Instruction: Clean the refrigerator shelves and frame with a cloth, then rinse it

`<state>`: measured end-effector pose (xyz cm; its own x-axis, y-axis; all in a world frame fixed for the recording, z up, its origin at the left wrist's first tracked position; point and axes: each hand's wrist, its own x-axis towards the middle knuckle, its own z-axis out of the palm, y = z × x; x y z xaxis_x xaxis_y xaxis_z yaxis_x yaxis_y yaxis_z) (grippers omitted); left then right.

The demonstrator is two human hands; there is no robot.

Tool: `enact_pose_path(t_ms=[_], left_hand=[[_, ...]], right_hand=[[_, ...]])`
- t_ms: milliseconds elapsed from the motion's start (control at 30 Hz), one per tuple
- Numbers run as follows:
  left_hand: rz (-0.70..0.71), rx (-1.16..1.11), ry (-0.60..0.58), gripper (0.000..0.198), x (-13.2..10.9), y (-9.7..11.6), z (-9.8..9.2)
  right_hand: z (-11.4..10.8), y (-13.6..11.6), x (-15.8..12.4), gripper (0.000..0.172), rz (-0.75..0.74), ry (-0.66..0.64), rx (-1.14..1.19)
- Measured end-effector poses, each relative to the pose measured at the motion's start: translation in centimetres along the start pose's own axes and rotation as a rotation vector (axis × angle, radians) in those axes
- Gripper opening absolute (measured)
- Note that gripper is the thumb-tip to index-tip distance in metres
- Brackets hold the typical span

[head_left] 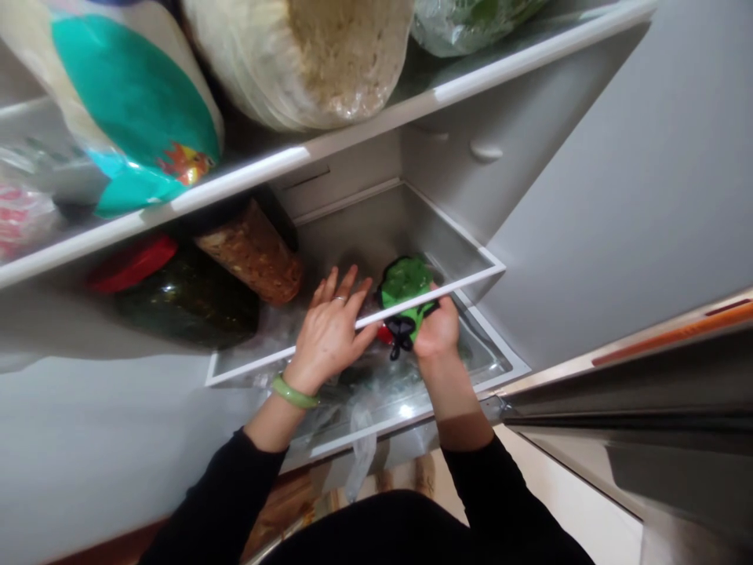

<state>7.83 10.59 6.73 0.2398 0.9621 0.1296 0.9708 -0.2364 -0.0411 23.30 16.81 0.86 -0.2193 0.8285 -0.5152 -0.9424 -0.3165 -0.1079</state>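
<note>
My left hand (329, 333), with a ring and a green bangle, lies over the front edge of a glass refrigerator shelf (358, 224). Its fingers are spread and hold nothing. Below the shelf's white front rim, my right hand (438, 326) grips a green broccoli-shaped item with black outlines (407, 281), partly seen through the glass. The rim crosses in front of this item, and some of my right fingers are hidden behind it. A small red thing (384, 333) shows beside the item. Underneath is a clear drawer (494, 369) with plastic-wrapped contents I cannot make out.
A dark jar with a red lid (188, 306) and a jar of brownish food (252, 255) lie at the shelf's left. The upper shelf (365, 125) carries a teal-and-white bag (135, 102), a large pale bag (318, 63) and wrapped greens (471, 20). The door stands open at right.
</note>
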Motion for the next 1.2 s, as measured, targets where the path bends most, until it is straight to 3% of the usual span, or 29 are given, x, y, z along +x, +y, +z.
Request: enact_pose_path(t_ms=[367,600,1200], left_hand=[[0.0,0.014,-0.004,0.067,0.0,0.2,-0.1],[0.008,0.005,0.006,0.085,0.1,-0.1,0.2],[-0.007,-0.015,0.007,0.095,0.1,-0.1,0.1]], right_hand=[[-0.7,0.1,0.8,0.027,-0.015,-0.051,0.007],[0.0,-0.2,0.4,0.033,0.019,-0.017,0.01],[-0.8,0.1,1.1,0.026,-0.019,-0.02,-0.023]])
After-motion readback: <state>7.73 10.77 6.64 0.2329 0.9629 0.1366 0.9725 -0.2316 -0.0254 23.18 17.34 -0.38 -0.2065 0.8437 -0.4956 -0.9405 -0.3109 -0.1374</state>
